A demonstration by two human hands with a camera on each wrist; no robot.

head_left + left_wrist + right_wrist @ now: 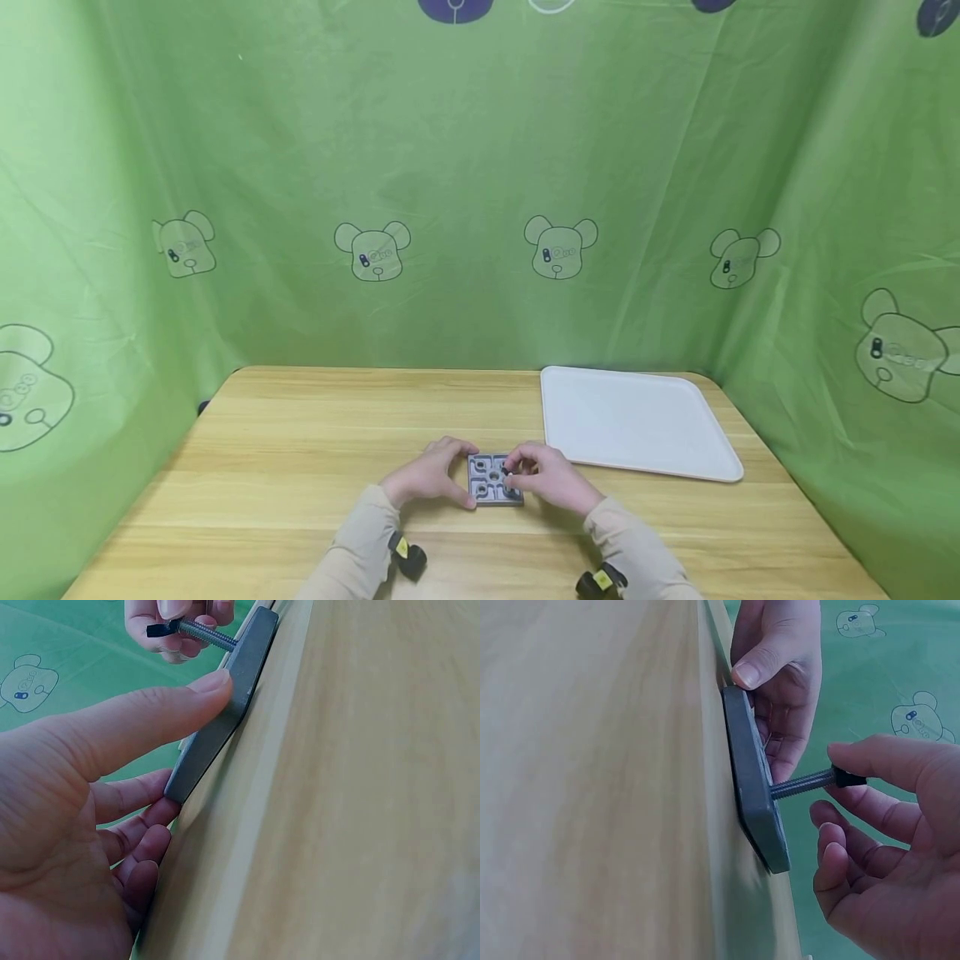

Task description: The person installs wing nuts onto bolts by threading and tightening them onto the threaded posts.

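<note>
— What filled the scene?
— A green curtain point(465, 150) hung beyond both hands, which worked over a wood-grained table point(300, 433). A white tray point(637, 417) lay past the right hand point(550, 481), off to its right. The left hand point(433, 477) held the left side of a grey plate point(491, 488) in a wide span; the right pinched a threaded bolt point(802, 784) narrowly by its black head point(847, 778).
— How far along was the work?
— Partway, by the look of it. The plate lay flat between the hands, and the bolt stood on its right side, under the right fingertips, with plenty of thread exposed. Full seating appeared left to do, if it was going in; one moment could not settle the direction. The centre hole and the two by the left hand held no bolt.
— Any brands or writing?
— Bear faces point(558, 250) on the curtain beyond the grip carried small lettering, too faint to read. Behind each hand, a yellow patch point(602, 580) on the wrist gear was likewise illegible. No maker's mark could be made out on plate or bolt.
</note>
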